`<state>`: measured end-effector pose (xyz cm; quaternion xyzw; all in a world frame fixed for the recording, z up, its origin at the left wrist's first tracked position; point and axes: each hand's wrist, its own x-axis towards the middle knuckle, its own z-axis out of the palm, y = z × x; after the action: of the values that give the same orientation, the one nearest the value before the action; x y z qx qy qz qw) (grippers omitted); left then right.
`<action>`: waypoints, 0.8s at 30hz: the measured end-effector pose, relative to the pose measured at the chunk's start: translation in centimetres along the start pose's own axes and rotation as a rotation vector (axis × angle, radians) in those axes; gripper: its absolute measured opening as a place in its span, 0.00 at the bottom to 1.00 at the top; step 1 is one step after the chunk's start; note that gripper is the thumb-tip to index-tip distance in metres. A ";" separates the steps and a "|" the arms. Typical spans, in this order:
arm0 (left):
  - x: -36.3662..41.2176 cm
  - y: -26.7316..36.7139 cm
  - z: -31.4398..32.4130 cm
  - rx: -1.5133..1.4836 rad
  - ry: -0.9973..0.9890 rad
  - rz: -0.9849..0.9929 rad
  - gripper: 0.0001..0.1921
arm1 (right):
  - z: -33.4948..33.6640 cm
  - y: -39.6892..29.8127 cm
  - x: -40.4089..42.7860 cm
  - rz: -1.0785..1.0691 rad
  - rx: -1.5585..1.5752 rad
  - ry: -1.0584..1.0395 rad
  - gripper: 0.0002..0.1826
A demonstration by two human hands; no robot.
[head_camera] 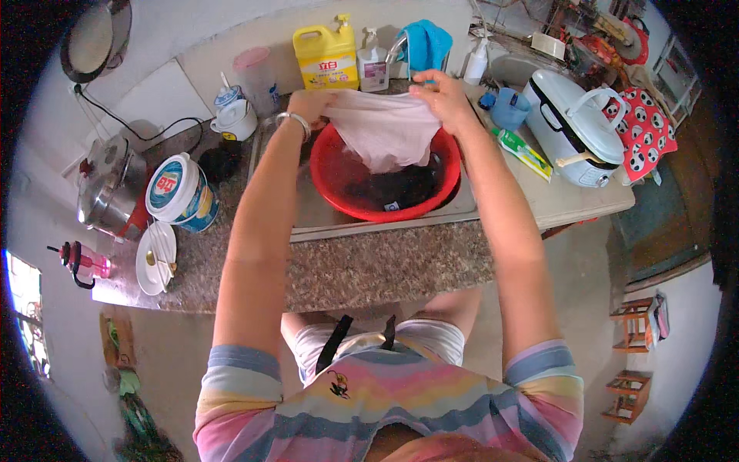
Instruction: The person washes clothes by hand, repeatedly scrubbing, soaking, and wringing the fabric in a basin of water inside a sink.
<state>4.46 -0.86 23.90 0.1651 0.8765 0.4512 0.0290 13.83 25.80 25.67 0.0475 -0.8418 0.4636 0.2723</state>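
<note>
A pale pink cloth garment point(381, 124) hangs stretched between my two hands above a red plastic basin point(384, 216). My left hand point(312, 107) grips its upper left corner; a bracelet circles that wrist. With thumb and fingers, my right hand point(441, 98) pinches the upper right corner. The garment's lower end droops into the basin, over dark wet fabric point(398, 186) with a small white tag. The basin sits in a steel sink point(323, 216). Behind the hands, a blue cloth point(428, 46) drapes over the metal faucet point(395, 49).
A yellow detergent jug point(326, 55) and a pump bottle point(373, 63) stand behind the sink. On the left are a white-lidded bucket point(179, 187), a steel pot point(109, 187) and a plate with chopsticks point(156, 277). A rice cooker point(574, 127) and a toothpaste tube point(522, 153) occupy the right.
</note>
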 end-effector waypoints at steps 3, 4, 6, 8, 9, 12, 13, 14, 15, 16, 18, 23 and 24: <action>2.1 -2.8 -5.8 0.454 0.145 0.213 0.18 | 0.9 -4.0 1.5 -0.231 0.076 -0.266 0.09; 2.5 -2.9 -7.4 0.860 0.313 0.530 0.18 | 0.6 -5.3 1.6 -0.301 -0.041 -0.337 0.09; 2.4 -2.2 -8.8 1.258 0.475 0.851 0.18 | -0.2 -7.3 2.0 -0.369 -0.164 -0.409 0.09; 2.3 1.6 -8.9 0.986 0.614 0.404 0.16 | -1.5 -7.9 2.3 -0.357 -0.659 -0.413 0.09; 1.9 4.2 -8.5 0.971 0.603 0.416 0.16 | -2.7 -8.0 2.8 -0.341 -0.673 -0.412 0.09; -0.2 10.4 -10.2 0.722 0.377 0.207 0.12 | -5.2 -9.7 5.3 -0.302 -0.813 -0.199 0.10; -0.3 11.1 -11.3 0.637 0.368 0.196 0.12 | -5.4 -10.5 5.8 -0.178 -0.714 -0.085 0.11; -0.5 11.5 -11.8 0.550 0.355 0.189 0.13 | -5.7 -11.1 6.1 -0.051 -0.615 0.028 0.11; -0.6 11.3 -12.3 0.555 0.359 0.184 0.13 | -5.4 -12.0 5.9 -0.055 -0.609 0.025 0.11; -0.6 10.7 -12.7 0.106 0.295 0.210 0.05 | -4.7 -12.8 5.4 -0.036 -0.707 0.050 0.12; -0.7 9.1 -13.4 -0.339 0.228 0.228 0.04 | -3.4 -14.3 3.8 -0.020 -0.799 0.074 0.13; -4.3 10.7 -8.2 0.386 0.122 0.491 0.09 | -3.0 -7.1 1.4 -0.169 -1.083 0.136 0.23; -4.1 9.1 -8.6 0.398 0.137 0.480 0.09 | -2.2 -6.9 1.4 -0.184 -1.067 0.134 0.23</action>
<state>8.99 -3.98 35.82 0.3388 0.8836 0.2749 -0.1700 15.83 23.89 32.51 -0.0533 -0.9335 -0.0517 0.3509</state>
